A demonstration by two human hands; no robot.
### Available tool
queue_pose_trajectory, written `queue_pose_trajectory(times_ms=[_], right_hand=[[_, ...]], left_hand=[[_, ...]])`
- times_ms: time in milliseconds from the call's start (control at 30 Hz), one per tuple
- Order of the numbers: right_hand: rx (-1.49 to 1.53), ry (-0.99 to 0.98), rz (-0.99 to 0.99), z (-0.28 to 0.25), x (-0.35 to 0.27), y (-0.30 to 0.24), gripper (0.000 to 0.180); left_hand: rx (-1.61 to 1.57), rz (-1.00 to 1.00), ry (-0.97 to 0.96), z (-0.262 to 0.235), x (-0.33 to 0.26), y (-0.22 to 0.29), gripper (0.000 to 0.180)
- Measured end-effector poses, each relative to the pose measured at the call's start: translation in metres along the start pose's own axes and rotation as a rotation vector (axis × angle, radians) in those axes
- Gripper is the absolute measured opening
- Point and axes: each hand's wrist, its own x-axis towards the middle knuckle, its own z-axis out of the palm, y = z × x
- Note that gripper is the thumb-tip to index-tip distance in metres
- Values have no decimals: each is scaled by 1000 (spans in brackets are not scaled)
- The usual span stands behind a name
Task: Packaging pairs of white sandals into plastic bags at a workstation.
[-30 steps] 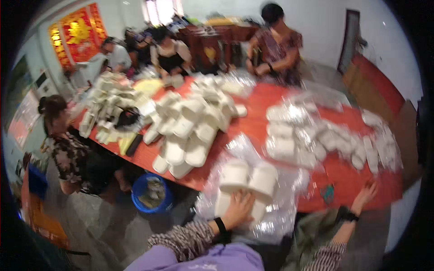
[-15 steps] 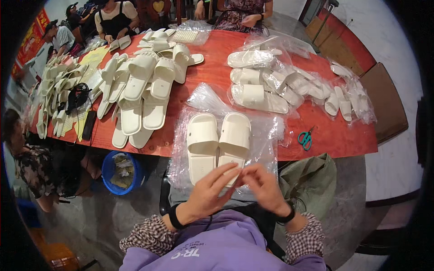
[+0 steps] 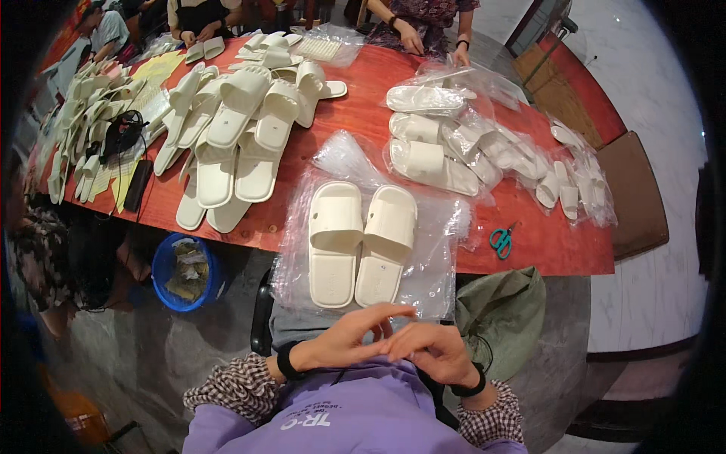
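A pair of cream slide slippers lies side by side in front of me: the left slipper (image 3: 333, 280) and the right slipper (image 3: 380, 281), toes pointing away. Under them are clear plastic bags (image 3: 435, 261), which hang over the table's near edge. Close to my body, just short of the slipper heels, my left hand (image 3: 349, 334) and my right hand (image 3: 437, 349) meet at the fingertips. Both have bent fingers drawn into a pinch. Whatever small thing is between them, if anything, is hidden. Neither hand touches the slippers.
Unwrapped slippers (image 3: 238, 106) are heaped on the red table (image 3: 352, 113) at left; bagged slippers (image 3: 431, 163) lie at right. Teal-handled scissors (image 3: 501, 242) rest near the front edge. A blue bin (image 3: 215, 276) and a green sack (image 3: 503, 310) stand below. Other people work across the table.
My hands have drawn back from the right slipper's heel toward my body, fingertips together. The slippers stay on the bags. The view has shifted slightly, and a person opposite now reaches toward the bagged slippers.
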Motion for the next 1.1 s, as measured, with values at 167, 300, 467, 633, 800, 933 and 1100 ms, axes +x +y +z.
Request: queue_pose_trajectory(times_ms=[167, 300, 467, 633, 800, 933, 1100], right_hand=[[87, -131, -199, -16, -4, -18, 9], [267, -44, -427, -38, -22, -37, 13], [413, 430, -387, -46, -23, -24, 22], [246, 232, -123, -24, -13, -18, 8], [161, 32, -234, -24, -9, -22, 12], [259, 408, -395, -43, -24, -31, 18], [132, 428, -303, -49, -22, -21, 23]], left_hand=[[205, 80, -116, -9, -1, -13, 20], [430, 178, 19, -31, -7, -1, 13], [645, 258, 41, -50, -21, 1, 23], [418, 123, 21, -15, -11, 27, 44], [350, 171, -140, -4, -5, 16, 28], [437, 187, -46, -30, -17, 20, 19], [1153, 123, -102, -52, -21, 15, 24]])
